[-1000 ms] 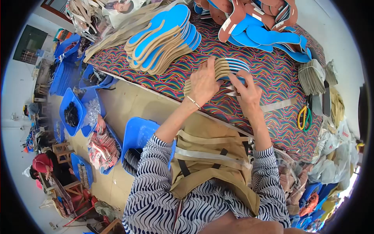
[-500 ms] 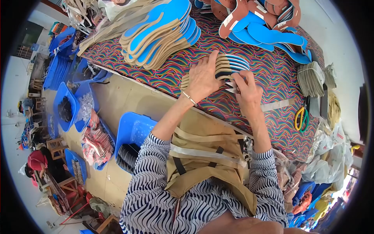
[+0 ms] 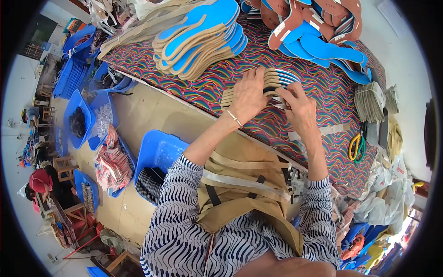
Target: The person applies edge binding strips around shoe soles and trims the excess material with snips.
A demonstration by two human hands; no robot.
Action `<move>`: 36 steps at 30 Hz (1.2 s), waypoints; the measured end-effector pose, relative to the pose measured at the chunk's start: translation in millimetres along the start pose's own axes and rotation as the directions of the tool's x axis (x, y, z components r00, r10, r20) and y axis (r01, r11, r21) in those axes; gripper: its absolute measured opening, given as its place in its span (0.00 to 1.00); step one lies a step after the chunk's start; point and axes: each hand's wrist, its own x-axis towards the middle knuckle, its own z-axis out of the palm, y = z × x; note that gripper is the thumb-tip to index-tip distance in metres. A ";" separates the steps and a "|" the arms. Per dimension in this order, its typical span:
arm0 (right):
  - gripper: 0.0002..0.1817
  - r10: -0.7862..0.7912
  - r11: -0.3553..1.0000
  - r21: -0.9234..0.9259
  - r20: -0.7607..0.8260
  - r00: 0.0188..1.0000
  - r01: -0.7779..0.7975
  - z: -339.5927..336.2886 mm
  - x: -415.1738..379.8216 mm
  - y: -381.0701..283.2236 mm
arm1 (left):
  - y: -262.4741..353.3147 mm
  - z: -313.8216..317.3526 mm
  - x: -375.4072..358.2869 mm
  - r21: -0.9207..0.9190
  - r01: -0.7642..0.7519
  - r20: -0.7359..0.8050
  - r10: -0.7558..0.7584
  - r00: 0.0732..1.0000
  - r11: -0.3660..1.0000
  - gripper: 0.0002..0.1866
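A small curved stack of insoles [image 3: 280, 77], edged with tan binding and showing blue-and-white layers, lies on the patterned table. My left hand [image 3: 250, 93] is closed over its left part, pressing it down, with the thumb near the front edge. At the stack's front right edge, my right hand [image 3: 301, 110] is closed. Pointed silver blades, apparently thread snips [image 3: 280, 106], stick out from it toward the left; their handles are hidden in the palm. Its thumb and forefinger are at the edge of the insoles.
Behind sits a larger pile of blue insoles with tan edging [image 3: 203, 41]. Brown and blue insoles [image 3: 318, 32] are heaped at the back right. Yellow-and-green-handled scissors [image 3: 356, 147] and a tied grey bundle [image 3: 369, 101] lie to the right. Blue bins [image 3: 159, 143] stand on the floor at left.
The view has shifted slightly, so the table's contents appear a little lower and to the right. The fingers of my right hand have drawn in closer to the stack's edge, covering more of the blades.
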 end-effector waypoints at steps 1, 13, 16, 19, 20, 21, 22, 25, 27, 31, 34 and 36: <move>0.22 -0.007 1.000 0.021 0.016 1.000 0.007 -0.4 3.1 0.3 | -1.1 -1.4 0.7 -0.002 -0.014 -0.012 0.014 1.000 1.000 0.35; 0.16 0.282 0.949 0.236 -0.339 0.897 -0.210 25.3 18.8 -21.6 | -53.2 -41.5 33.0 -0.296 0.287 0.272 -0.208 0.940 0.911 0.26; 0.08 0.386 0.886 0.342 -0.172 0.906 -0.312 47.5 26.2 -18.0 | -66.6 -37.8 42.8 -0.011 0.198 0.335 -0.183 0.924 0.980 0.31; 0.07 0.435 0.860 0.356 -0.136 0.890 -0.366 62.1 29.7 -8.2 | -82.6 -31.0 49.7 -0.018 0.195 0.344 -0.177 0.922 0.981 0.32; 0.07 0.431 0.862 0.357 -0.139 0.892 -0.361 65.6 28.4 -7.6 | -89.3 -30.0 49.3 -0.016 0.194 0.339 -0.177 0.924 0.981 0.32; 0.07 0.506 0.799 0.416 -0.074 0.859 -0.435 66.6 27.1 -11.0 | -92.0 -35.3 48.0 -0.029 0.215 0.329 -0.194 0.924 0.976 0.31; 0.08 0.574 0.726 0.467 -0.004 0.819 -0.506 67.2 27.0 -13.6 | -93.3 -39.0 48.2 -0.044 0.235 0.321 -0.209 0.924 0.971 0.31; 0.13 0.625 0.514 0.651 0.161 0.764 -0.558 73.5 28.5 -27.6 | -73.0 -34.9 27.6 0.100 0.005 0.052 -0.011 0.999 0.995 0.31; 0.16 0.630 0.363 0.704 0.297 0.718 -0.610 82.5 28.0 -28.4 | -60.2 -40.6 23.2 0.099 0.080 0.090 -0.089 0.992 0.992 0.31; 0.22 0.619 -0.042 0.775 0.516 0.593 -0.631 96.0 36.7 -46.1 | -70.2 -39.1 16.1 0.068 0.077 0.031 -0.079 0.996 0.995 0.33; 0.28 0.671 -0.071 0.804 0.476 0.568 -0.591 107.6 44.6 -49.6 | -51.3 -70.5 3.2 0.203 0.042 0.031 -0.049 0.998 0.978 0.28; 0.32 0.645 -0.115 0.809 0.502 0.576 -0.577 103.8 45.3 -51.4 | -52.2 -106.4 9.1 0.058 -0.058 -0.166 0.067 0.984 0.997 0.22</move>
